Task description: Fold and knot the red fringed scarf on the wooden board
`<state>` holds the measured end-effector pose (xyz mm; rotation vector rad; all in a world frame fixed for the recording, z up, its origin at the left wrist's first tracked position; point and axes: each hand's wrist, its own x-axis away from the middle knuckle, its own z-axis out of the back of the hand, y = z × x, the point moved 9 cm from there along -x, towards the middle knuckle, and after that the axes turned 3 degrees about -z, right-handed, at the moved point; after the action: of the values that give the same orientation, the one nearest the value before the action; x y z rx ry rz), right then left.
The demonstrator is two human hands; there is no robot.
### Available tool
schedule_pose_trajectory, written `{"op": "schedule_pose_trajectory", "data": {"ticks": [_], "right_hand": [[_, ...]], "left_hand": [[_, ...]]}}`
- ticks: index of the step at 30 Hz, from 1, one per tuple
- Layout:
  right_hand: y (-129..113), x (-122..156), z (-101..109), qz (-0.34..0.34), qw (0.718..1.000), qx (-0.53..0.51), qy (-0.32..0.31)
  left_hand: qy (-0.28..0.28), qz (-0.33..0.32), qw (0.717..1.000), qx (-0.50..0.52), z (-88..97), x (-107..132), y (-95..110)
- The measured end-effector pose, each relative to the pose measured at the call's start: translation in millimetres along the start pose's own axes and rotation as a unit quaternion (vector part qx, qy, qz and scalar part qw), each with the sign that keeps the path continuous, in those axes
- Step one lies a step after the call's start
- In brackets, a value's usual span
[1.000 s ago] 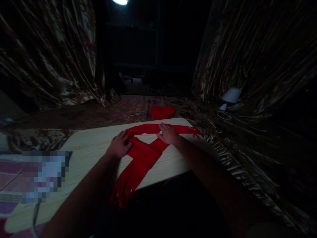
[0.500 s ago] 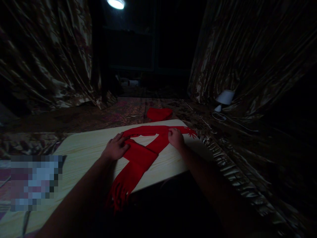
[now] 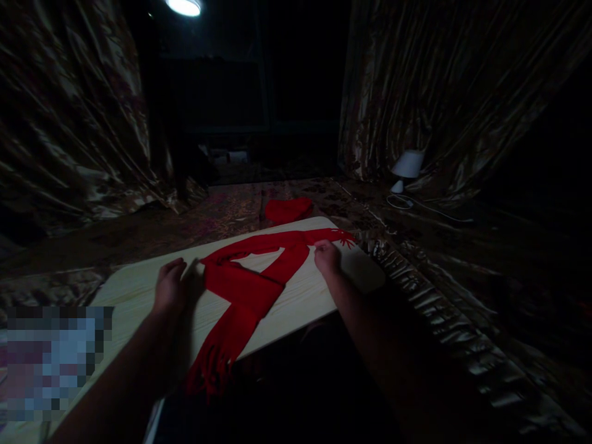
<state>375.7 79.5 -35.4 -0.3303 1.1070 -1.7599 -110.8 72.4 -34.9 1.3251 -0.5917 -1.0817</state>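
Note:
A red scarf [image 3: 245, 290] lies bent in a V on the pale wooden board [image 3: 300, 302]. One fringed end hangs over the near edge, and the other reaches the far right corner. My left hand [image 3: 170, 287] rests on the board just left of the scarf's bend, fingers stretched out, apart from the cloth. My right hand [image 3: 327, 256] sits at the far strand near its fringed end, fingers curled down on the cloth.
A small red folded cloth [image 3: 289, 209] lies on the patterned cover beyond the board. A white lamp [image 3: 407, 168] with a cable stands at the right by shiny curtains [image 3: 444, 80]. A pixelated patch [image 3: 55, 361] covers the near left. It is very dark.
My left hand has slid left off the scarf's bend onto the bare board. My right hand moved right along the far strand toward the fringed end. The view swung slightly.

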Motion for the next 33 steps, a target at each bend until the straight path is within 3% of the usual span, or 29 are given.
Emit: {"op": "schedule_pose_trajectory", "data": {"ticks": [2,4,8,11,15,26,33], "right_hand": [[7,-4,-2,-0.014,1.000,-0.027,-0.002],[10,-6,-5,-0.009,0.999,-0.031,-0.007],[12,-6,-10,0.004,1.000,-0.015,-0.006],[13,-7,-10,-0.002,1.000,-0.003,-0.004],[11,-7,-8,0.002,1.000,0.004,-0.002],[5,-3,-10,0.018,0.999,0.030,-0.009],[-15,-20,-20,0.029,0.993,0.095,-0.065]], "left_hand": [[0.017,0.069,0.995,0.069,9.5,4,-13],[0.020,0.085,0.995,0.052,14.9,13,-15],[-0.009,0.006,0.985,-0.170,13.3,34,3],[-0.063,-0.066,0.949,-0.301,-2.1,46,19],[-0.115,-0.140,0.906,-0.383,-20.1,52,29],[-0.109,-0.121,0.923,-0.349,-18.8,53,26],[-0.140,-0.176,0.903,-0.367,-28.7,53,24]]}}
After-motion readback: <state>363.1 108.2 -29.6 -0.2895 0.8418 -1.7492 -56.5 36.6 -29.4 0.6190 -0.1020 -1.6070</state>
